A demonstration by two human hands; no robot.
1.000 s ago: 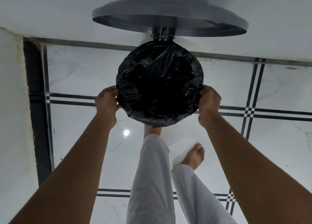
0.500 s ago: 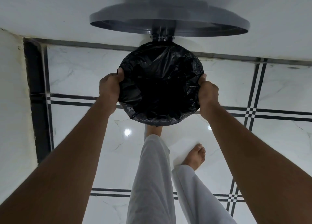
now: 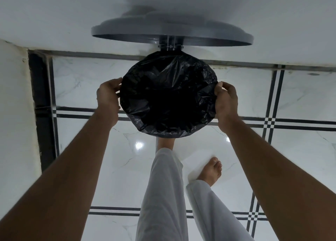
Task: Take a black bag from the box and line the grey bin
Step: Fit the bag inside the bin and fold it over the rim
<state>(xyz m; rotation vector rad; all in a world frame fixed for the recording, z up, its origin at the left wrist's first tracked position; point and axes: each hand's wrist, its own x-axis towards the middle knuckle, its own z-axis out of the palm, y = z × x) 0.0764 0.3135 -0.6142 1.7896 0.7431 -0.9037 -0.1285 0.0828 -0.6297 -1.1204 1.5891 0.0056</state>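
We count two hands: the left hand and the right hand, each at one side of the bag's mouth. There is one black bag, and one grey bin, of which we see only the raised lid and the hinge. We count two white trouser legs and two bare feet, one mostly hidden below the bag.

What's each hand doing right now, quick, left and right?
Left hand: gripping the black bag at the bin's left rim.
Right hand: pinching the bag's edge at the right rim.
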